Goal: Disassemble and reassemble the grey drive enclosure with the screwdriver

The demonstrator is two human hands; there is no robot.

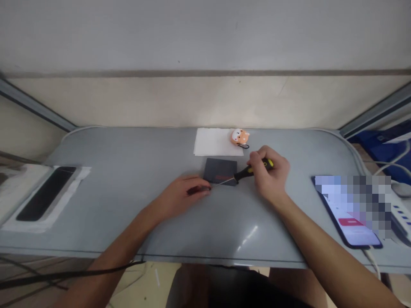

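Note:
My right hand (268, 171) is closed around the black and yellow handle of a screwdriver (245, 171). Its thin metal shaft points left, across the front of a flat dark grey rectangular piece (221, 164) with faint reddish marking. The tip meets a small dark object (199, 188) pinched in the fingers of my left hand (184, 194); its kind I cannot make out. Just behind the grey piece lies white paper (212, 141), with a small orange and white animal-shaped case (239, 137) on its right edge, a black loop attached.
On the right of the grey table (135, 158) lies a lit phone (349, 218) with a cable (374, 263), beside a white power strip (401, 216). A dark flat slab (46, 194) rests on white sheets at the left. A pale wall rises behind.

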